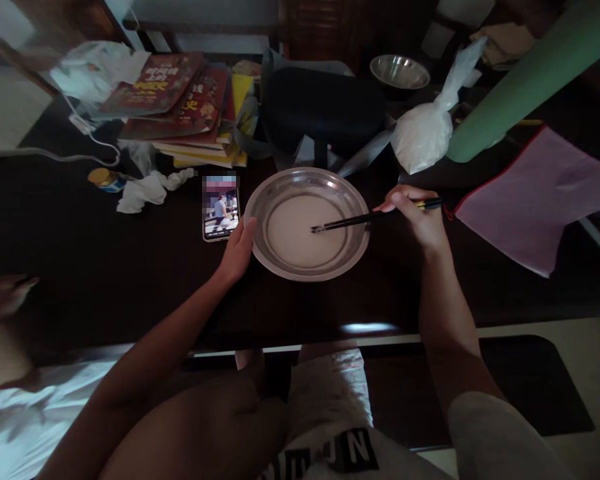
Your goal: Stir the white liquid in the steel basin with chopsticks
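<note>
Your right hand [411, 210] clamps chopsticks [361, 219], tips in pale liquid [293, 233]; your left hand [239, 250] clamps the basin [307, 275] near the bench's [290, 313] front edge. Brace it, stir gently.

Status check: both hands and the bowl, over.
Left hand gripping bowl at rim. Right hand holding chopsticks, tips inside bowl. Phone close beside left hand.
</note>
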The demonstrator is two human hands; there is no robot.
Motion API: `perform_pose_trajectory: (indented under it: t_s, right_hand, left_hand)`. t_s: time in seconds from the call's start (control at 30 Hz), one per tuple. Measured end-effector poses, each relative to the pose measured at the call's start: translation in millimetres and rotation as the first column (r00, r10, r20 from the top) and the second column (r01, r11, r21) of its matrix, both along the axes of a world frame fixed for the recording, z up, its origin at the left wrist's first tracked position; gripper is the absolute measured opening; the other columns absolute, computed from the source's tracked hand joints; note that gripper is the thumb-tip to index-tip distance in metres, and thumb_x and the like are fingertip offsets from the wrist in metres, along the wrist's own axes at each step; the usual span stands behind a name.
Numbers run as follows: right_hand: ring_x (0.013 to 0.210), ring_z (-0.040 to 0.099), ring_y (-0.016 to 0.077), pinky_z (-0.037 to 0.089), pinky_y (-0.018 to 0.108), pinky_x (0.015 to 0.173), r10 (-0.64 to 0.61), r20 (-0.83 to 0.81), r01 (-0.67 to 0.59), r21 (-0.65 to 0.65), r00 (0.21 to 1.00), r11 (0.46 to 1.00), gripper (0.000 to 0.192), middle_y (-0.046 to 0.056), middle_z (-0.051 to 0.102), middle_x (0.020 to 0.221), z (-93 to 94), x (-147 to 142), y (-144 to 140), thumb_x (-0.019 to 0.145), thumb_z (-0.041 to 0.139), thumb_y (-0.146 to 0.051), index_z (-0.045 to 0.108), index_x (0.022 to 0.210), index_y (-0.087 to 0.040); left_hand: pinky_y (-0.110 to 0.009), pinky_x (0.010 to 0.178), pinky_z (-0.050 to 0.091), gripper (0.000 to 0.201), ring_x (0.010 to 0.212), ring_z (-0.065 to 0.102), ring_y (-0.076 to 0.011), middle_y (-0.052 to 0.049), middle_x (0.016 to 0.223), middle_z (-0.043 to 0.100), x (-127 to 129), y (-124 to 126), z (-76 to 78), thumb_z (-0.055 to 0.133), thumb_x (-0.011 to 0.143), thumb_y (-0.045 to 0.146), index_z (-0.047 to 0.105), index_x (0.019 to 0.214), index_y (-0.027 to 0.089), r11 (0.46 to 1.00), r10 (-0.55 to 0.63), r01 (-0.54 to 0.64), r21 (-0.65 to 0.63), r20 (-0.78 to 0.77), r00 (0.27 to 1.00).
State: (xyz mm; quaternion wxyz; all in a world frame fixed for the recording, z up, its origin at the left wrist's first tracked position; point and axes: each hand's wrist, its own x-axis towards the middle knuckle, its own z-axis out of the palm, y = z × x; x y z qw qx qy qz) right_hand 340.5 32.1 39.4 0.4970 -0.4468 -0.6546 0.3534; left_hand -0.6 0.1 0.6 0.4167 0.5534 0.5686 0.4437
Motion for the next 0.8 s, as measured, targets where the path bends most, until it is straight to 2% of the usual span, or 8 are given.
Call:
perform_pose_trajectory:
  t_s: [0.07, 0.17, 0.27, 0.37, 0.43, 0.57, 0.7, 0.8]
  right_hand:
    - [0.072, 0.071, 0.0168, 0.055, 0.035, 0.075, 0.048, -0.007, -0.048, -0.029, 0.999, 0.998, 0.032, -0.002, 0.072, 0.068, -0.3, -0.8, -0.3, 0.089, 0.068, -0.051, 0.076, 0.068, -0.028]
    - [0.079, 0.073, 0.0174, 0.055, 0.035, 0.078, 0.138, 0.051, -0.135, -0.058, 0.989, 0.989, 0.029, 0.000, 0.076, 0.078, -0.8, -4.9, -0.2, 0.086, 0.069, -0.053, 0.078, 0.074, -0.028]
    - [0.080, 0.072, 0.0165, 0.055, 0.034, 0.080, 0.076, 0.048, -0.076, -0.013, 0.996, 0.997, 0.026, -0.001, 0.077, 0.080, -0.7, -3.8, 0.1, 0.086, 0.071, -0.051, 0.079, 0.075, -0.029]
    - [0.070, 0.070, 0.0145, 0.055, 0.032, 0.075, 0.009, -0.052, -0.009, -0.002, 0.999, 1.000, 0.028, -0.002, 0.071, 0.068, 0.0, -0.3, -1.0, 0.089, 0.070, -0.047, 0.077, 0.069, -0.028]
    - [0.067, 0.070, 0.0143, 0.055, 0.032, 0.072, 0.058, -0.072, -0.061, -0.046, 0.996, 0.997, 0.030, -0.002, 0.069, 0.066, 0.4, -1.7, -2.3, 0.089, 0.068, -0.047, 0.077, 0.068, -0.028]
    - [0.081, 0.073, 0.0164, 0.055, 0.033, 0.079, 0.154, 0.032, -0.151, -0.067, 0.988, 0.986, 0.026, 0.000, 0.075, 0.079, 0.2, -8.0, -2.2, 0.085, 0.072, -0.050, 0.079, 0.076, -0.028]
    - [0.074, 0.071, 0.0161, 0.055, 0.035, 0.078, -0.010, 0.017, 0.010, 0.014, 1.000, 1.000, 0.028, -0.001, 0.073, 0.072, -0.2, -2.3, -0.1, 0.086, 0.071, -0.051, 0.077, 0.071, -0.028]
    - [0.068, 0.070, 0.0162, 0.057, 0.036, 0.073, 0.030, -0.027, -0.031, -0.031, 0.999, 0.999, 0.033, -0.002, 0.069, 0.066, -0.2, 0.0, -0.7, 0.087, 0.068, -0.053, 0.075, 0.066, -0.028]
  left_hand:
    - [-0.050, 0.112, 0.047, 0.058, 0.126, 0.061, -0.0330, -0.012, 0.125, 0.071, -0.2, 0.3, -0.3, 0.046, 0.093, 0.065, 0.066, 0.118, 0.017, 1.000, 0.003, -0.003, -0.002, -0.006, 1.000]
    - [-0.049, 0.112, 0.047, 0.059, 0.126, 0.061, -0.0328, -0.013, 0.126, 0.071, -1.2, 1.4, -2.5, 0.047, 0.092, 0.067, 0.066, 0.117, 0.016, 1.000, 0.011, -0.011, 0.014, -0.007, 1.000]
    - [-0.049, 0.111, 0.048, 0.060, 0.125, 0.061, -0.0326, -0.014, 0.125, 0.071, -2.1, 2.2, -4.8, 0.047, 0.092, 0.068, 0.066, 0.117, 0.017, 1.000, 0.007, -0.007, 0.025, -0.002, 1.000]
    - [-0.049, 0.111, 0.048, 0.059, 0.125, 0.062, -0.0321, -0.012, 0.123, 0.072, -2.2, 2.0, -5.4, 0.047, 0.092, 0.068, 0.067, 0.117, 0.018, 1.000, 0.005, -0.005, 0.031, -0.004, 1.000]
    - [-0.049, 0.110, 0.048, 0.058, 0.123, 0.062, -0.0319, -0.012, 0.121, 0.073, -2.1, 2.0, -5.5, 0.047, 0.093, 0.067, 0.067, 0.116, 0.018, 0.999, 0.008, -0.008, 0.032, -0.004, 1.000]
    - [-0.048, 0.110, 0.048, 0.061, 0.123, 0.062, -0.0320, -0.013, 0.121, 0.072, -1.8, 3.1, -6.6, 0.048, 0.091, 0.069, 0.067, 0.114, 0.017, 0.999, 0.018, -0.019, 0.043, 0.005, 1.000]
    - [-0.047, 0.109, 0.049, 0.061, 0.123, 0.062, -0.0318, -0.013, 0.120, 0.072, -1.5, 3.5, -6.5, 0.048, 0.090, 0.071, 0.067, 0.112, 0.017, 0.999, 0.022, -0.022, 0.045, -0.002, 1.000]
    - [-0.047, 0.109, 0.049, 0.060, 0.124, 0.061, -0.0319, -0.012, 0.120, 0.072, -1.3, 2.8, -5.8, 0.047, 0.091, 0.070, 0.067, 0.113, 0.018, 1.000, 0.010, -0.010, 0.027, 0.003, 1.000]
